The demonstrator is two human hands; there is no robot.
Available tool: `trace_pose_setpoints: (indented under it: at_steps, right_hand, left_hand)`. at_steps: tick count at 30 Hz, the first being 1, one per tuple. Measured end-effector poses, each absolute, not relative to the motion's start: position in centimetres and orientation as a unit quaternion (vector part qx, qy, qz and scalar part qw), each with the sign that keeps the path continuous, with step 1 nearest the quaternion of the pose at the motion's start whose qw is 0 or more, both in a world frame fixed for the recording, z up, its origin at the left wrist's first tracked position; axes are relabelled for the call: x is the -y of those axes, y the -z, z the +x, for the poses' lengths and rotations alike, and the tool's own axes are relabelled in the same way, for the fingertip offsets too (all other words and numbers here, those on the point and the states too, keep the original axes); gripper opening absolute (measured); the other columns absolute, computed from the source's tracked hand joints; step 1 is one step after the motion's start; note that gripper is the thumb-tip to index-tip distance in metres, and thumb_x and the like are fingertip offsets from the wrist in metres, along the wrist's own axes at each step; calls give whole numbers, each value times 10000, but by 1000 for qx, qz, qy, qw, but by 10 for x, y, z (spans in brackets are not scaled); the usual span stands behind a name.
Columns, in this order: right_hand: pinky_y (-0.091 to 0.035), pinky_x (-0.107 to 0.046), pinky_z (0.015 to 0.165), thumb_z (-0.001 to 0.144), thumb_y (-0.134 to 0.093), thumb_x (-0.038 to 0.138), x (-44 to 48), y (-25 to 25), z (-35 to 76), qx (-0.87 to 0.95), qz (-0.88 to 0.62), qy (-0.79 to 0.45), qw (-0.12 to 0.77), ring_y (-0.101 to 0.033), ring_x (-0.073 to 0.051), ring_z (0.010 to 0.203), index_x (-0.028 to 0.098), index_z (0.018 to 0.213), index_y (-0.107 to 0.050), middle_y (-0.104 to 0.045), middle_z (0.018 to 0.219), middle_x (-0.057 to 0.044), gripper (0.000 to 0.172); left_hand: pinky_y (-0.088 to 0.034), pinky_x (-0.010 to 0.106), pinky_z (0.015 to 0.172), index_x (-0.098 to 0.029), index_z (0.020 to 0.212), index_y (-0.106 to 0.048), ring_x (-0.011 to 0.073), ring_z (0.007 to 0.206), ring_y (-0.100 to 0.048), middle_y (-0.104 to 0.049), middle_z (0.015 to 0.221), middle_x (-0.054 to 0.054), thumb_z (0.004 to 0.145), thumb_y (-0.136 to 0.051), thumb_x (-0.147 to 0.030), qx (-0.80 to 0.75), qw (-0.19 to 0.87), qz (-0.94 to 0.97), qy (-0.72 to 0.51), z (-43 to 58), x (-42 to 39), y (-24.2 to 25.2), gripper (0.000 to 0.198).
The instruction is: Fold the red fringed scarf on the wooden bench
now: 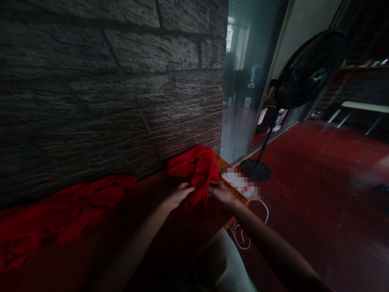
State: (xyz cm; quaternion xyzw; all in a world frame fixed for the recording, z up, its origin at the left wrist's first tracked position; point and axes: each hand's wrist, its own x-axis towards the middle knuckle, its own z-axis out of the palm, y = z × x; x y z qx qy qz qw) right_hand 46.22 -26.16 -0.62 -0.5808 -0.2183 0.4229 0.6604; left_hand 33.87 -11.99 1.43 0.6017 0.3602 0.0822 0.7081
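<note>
A bunched red cloth (194,166) is lifted a little above a brown wooden table (158,231), close to the stone-pattern wall. My left hand (179,194) grips its lower left edge with the fingers curled into the fabric. My right hand (221,192) pinches the lower right edge. Part of the cloth hangs down between the two hands.
More red fabric (60,219) lies heaped along the table's left side. A phone-like device (241,184) with a white cable (243,239) rests at the table's right corner. A black standing fan (304,77) stands on the red carpet (319,194) beside a glass partition (243,81).
</note>
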Motion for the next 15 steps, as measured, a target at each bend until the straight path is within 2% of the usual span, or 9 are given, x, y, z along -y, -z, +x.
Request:
trace_pose_setpoints:
  at_steps: [6, 10, 12, 15]
  right_hand:
    - [-592, -287, 676, 603, -856, 211, 265, 9, 464, 199, -557, -473, 653, -704, -189, 745, 167, 951, -673, -728, 827, -31, 396]
    - [-592, -302, 689, 634, -842, 222, 268, 14, 465, 188, -534, -489, 664, -703, -178, 709, 164, 1033, -643, -728, 820, -34, 450]
    - [-588, -306, 702, 667, -823, 242, 269, 12, 472, 222, -541, -509, 631, -697, -171, 696, 161, 1043, -645, -724, 791, -33, 424]
    - [-569, -292, 673, 736, -760, 218, 268, 1, 502, 321, -625, -475, 530, -688, -175, 688, 160, 961, -676, -709, 726, -27, 247]
  left_hand:
    - [-522, 336, 836, -162, 854, -743, 256, 915, -693, -767, 887, 54, 710, -787, -401, -320, 643, 683, -132, 334, 115, -11, 283]
    - [-538, 357, 871, -148, 918, -745, 263, 967, -698, -763, 1000, 106, 731, -775, -463, -257, 788, 553, -83, 341, 114, -12, 368]
    - [-550, 357, 857, -145, 950, -748, 261, 958, -707, -761, 1028, 119, 711, -808, -427, -249, 824, 507, -46, 345, 116, -12, 375]
    - [-554, 343, 844, -139, 941, -749, 243, 908, -719, -771, 968, 107, 675, -850, -350, -275, 820, 499, -57, 348, 119, -8, 354]
